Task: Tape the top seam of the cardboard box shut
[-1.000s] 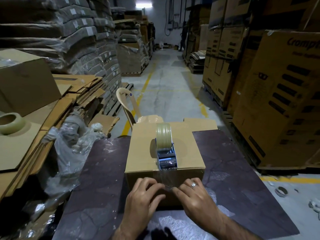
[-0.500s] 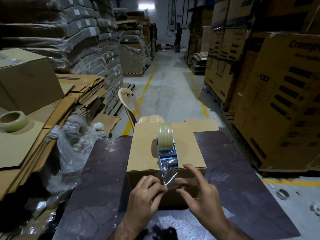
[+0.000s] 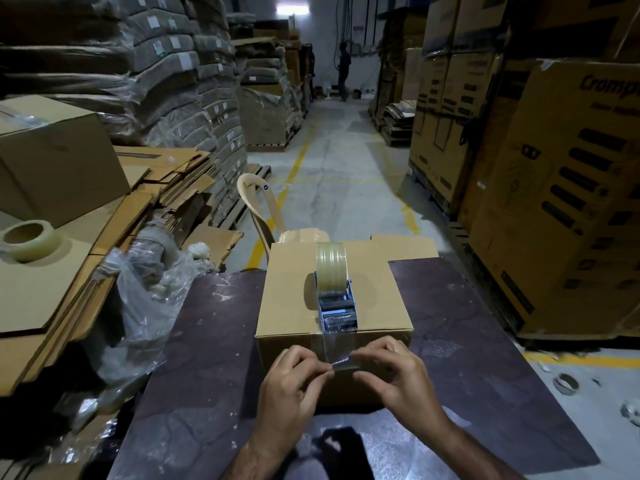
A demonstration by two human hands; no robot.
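A closed brown cardboard box sits on the dark table in front of me. A blue tape dispenser with a roll of clear tape stands on the box top, near its front edge. A strip of clear tape runs from the dispenser down over the box's front face. My left hand pinches the strip's left corner, and my right hand pinches its right end. Both hands are in front of the box's near face.
Flattened cardboard with a spare tape roll lies to the left, beside crumpled clear plastic. A plastic chair stands behind the table. Large stacked boxes line the right side. A person stands far down the aisle.
Both hands lifted the loose tape end off the box front half a second ago. Now both pinch it flat and hold it lower against the front face.
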